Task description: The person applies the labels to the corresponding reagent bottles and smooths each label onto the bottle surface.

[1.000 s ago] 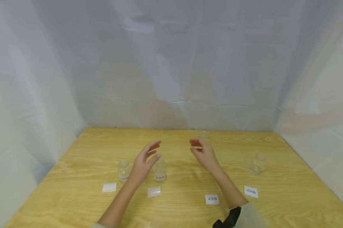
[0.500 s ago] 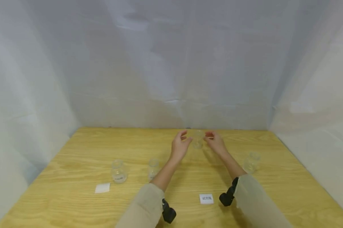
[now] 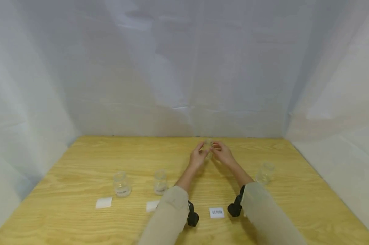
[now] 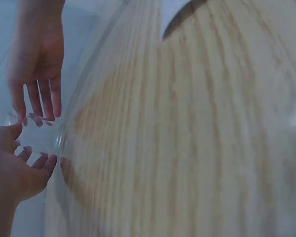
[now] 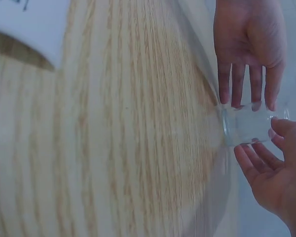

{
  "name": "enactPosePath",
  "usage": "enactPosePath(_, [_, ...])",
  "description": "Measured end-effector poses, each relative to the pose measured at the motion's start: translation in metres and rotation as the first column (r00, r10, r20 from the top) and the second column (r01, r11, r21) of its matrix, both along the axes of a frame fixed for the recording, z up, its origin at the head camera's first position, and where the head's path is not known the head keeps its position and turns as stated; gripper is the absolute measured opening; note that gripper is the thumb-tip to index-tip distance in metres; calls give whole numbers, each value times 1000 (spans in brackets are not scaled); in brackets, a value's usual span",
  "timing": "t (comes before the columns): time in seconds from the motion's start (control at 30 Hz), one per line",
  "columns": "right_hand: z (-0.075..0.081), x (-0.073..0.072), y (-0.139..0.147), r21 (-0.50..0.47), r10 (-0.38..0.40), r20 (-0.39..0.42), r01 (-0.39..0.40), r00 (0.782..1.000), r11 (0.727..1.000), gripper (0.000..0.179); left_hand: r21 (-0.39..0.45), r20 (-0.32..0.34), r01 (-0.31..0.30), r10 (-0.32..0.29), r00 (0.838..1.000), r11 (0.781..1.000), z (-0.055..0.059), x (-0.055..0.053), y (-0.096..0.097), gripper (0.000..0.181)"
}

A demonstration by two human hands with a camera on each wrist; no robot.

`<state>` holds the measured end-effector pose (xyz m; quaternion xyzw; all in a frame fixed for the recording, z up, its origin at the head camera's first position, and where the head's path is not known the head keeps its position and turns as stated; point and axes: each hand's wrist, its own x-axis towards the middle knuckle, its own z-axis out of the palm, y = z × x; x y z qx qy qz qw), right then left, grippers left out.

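At the back of the table, a clear glass jar stands between my two hands. My left hand holds its left side, the thumb on the near face. From the other side my right hand grips it with thumb and fingers. In the left wrist view, the fingertips of both hands lie against the upright jar, whose base is at the wooden surface. The right wrist view shows the jar between the left hand's straighter fingers and the right hand's bent ones. Both sleeves carry black wrist devices.
Other glass jars stand on the wooden table: one jar at left, another jar beside it, a third jar at right. Small white cards lie nearer, including a blank card and a printed card. White sheeting encloses the table.
Both hands have reached forward and closed in on the far glass jar from either side; they now hold it. Earlier they were apart from it. The head view has shifted slightly.
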<state>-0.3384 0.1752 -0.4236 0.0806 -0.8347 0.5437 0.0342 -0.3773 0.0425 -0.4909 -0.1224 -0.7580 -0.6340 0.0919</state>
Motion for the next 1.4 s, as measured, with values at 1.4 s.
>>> enactPosePath(1.4, [-5,51,4,-48,98,16,-97,995,994,36,63,132,-134,125,983,989,50,103,-4,34])
